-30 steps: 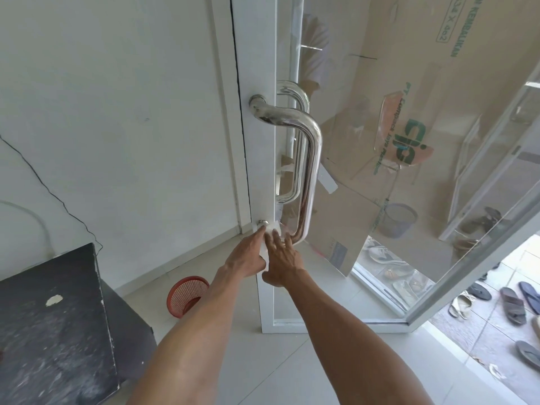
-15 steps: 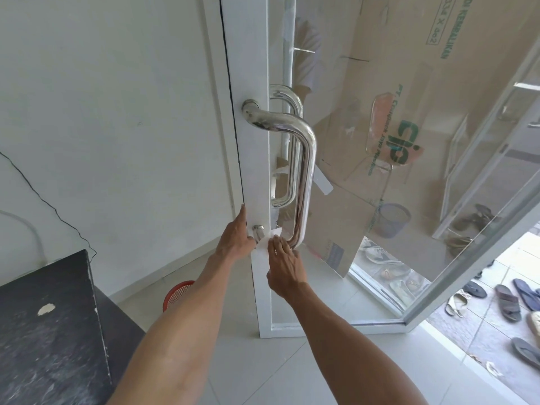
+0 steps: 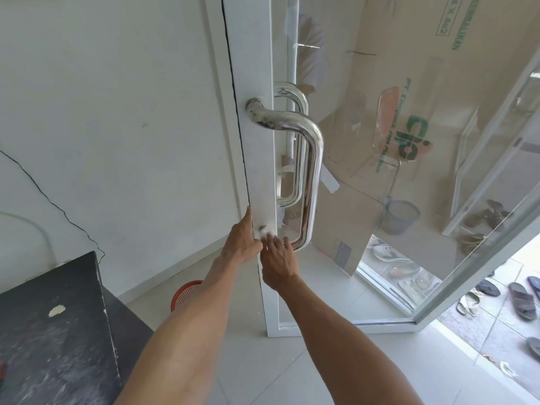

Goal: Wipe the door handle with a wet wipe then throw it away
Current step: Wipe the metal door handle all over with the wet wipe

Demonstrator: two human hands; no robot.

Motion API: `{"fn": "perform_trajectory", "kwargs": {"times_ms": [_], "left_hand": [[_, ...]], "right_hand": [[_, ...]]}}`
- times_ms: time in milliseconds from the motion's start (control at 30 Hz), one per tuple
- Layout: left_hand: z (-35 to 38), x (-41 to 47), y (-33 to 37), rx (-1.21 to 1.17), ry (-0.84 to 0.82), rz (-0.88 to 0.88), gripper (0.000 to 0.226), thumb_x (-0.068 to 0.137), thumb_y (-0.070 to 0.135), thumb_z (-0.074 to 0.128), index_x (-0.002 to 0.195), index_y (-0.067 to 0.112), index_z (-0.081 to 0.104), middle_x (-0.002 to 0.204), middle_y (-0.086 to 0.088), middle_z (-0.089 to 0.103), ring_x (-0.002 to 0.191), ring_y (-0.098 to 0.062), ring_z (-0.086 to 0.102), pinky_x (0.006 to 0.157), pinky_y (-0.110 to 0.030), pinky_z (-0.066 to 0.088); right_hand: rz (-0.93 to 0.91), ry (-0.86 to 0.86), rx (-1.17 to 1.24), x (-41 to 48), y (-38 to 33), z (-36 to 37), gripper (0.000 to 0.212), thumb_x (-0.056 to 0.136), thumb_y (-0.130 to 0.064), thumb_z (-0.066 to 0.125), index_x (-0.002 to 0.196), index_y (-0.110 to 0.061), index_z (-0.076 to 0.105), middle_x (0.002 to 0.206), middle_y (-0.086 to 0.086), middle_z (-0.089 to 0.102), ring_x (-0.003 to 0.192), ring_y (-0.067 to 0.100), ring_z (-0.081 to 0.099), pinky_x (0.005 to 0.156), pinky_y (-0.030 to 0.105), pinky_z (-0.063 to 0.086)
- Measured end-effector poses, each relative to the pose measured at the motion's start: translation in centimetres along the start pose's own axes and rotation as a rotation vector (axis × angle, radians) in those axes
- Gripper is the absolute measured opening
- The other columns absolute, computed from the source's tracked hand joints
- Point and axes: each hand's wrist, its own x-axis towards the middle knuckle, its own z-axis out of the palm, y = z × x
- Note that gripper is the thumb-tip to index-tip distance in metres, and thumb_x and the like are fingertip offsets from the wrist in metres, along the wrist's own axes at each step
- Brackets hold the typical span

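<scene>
A chrome D-shaped door handle [image 3: 314,171] is mounted on the white frame of a glass door [image 3: 257,159]. A small white wet wipe [image 3: 267,232] sits bunched at the handle's lower mount. My right hand [image 3: 279,264] presses the wipe there with its fingers stretched forward, just left of the handle's lower bend. My left hand [image 3: 241,244] is beside it, wrapped on the door's edge, with the index finger pointing up along the edge and the thumb next to the wipe.
A red mesh waste basket [image 3: 187,293] stands on the tiled floor by the wall, partly hidden behind my left forearm. A black table [image 3: 52,331] fills the lower left. Cardboard [image 3: 409,83] shows behind the glass. Sandals [image 3: 520,296] lie outside to the right.
My left hand moved from the wipe to the door's edge. My right hand keeps rubbing the wipe around the lower mount. The view has shifted slightly.
</scene>
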Motion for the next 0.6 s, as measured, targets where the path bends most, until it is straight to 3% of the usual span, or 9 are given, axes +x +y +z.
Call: {"fn": "perform_trajectory", "kwargs": {"times_ms": [100,167,233,367,500,600], "left_hand": [[0.0,0.1,0.0,-0.007,0.021,0.030,0.091,0.083,0.018,0.063,0.155,0.014,0.007,0.148,-0.013,0.045,0.132,-0.032,0.048,0.105,-0.033,0.042],[-0.2,0.1,0.3,-0.020,0.014,0.017,0.093,0.080,0.010,0.063,0.155,0.014,0.008,0.146,-0.015,0.047,0.130,-0.032,0.049,0.102,-0.030,0.043],[-0.3,0.0,0.5,-0.037,0.008,0.010,0.092,0.079,0.011,0.062,0.155,0.013,0.009,0.148,-0.016,0.044,0.131,-0.033,0.048,0.106,-0.034,0.044],[-0.1,0.2,0.4,-0.066,0.042,0.014,0.093,0.078,0.040,0.064,0.154,0.018,0.014,0.147,-0.013,0.047,0.133,-0.030,0.047,0.106,-0.039,0.045],[0.0,0.5,0.5,-0.027,0.026,0.000,0.089,0.083,0.016,0.062,0.155,0.009,0.009,0.152,-0.017,0.037,0.138,-0.032,0.040,0.109,-0.033,0.039],[0.1,0.7,0.1,-0.038,0.020,-0.001,0.090,0.081,0.008,0.060,0.155,0.011,0.008,0.145,-0.012,0.047,0.130,-0.028,0.049,0.101,-0.027,0.043]], "right_hand": [[0.037,0.044,-0.051,-1.2,0.7,0.2,0.062,0.074,-0.022,0.068,0.127,0.007,0.054,0.118,0.024,0.061,0.113,0.036,0.057,0.111,0.050,0.033],[0.048,0.040,-0.067,-1.4,1.4,0.5,0.054,0.067,-0.018,0.070,0.114,0.008,0.062,0.102,0.023,0.066,0.101,0.038,0.062,0.106,0.050,0.039],[0.055,0.018,-0.066,-0.9,2.1,0.7,0.051,0.077,-0.014,0.060,0.121,0.010,0.054,0.109,0.024,0.061,0.106,0.039,0.056,0.110,0.048,0.034],[0.024,-0.012,0.015,1.5,2.3,0.0,0.059,0.086,-0.020,0.052,0.136,0.007,0.036,0.127,0.020,0.049,0.118,0.035,0.047,0.106,0.044,0.034],[0.039,-0.009,0.188,2.9,1.4,0.3,0.085,0.084,-0.027,0.060,0.146,0.006,0.013,0.142,0.019,0.034,0.130,0.032,0.038,0.109,0.039,0.034],[0.030,0.026,0.161,2.0,1.4,1.3,0.093,0.086,-0.023,0.060,0.151,0.000,-0.003,0.157,0.020,0.012,0.146,0.034,0.015,0.120,0.041,0.015]]}}
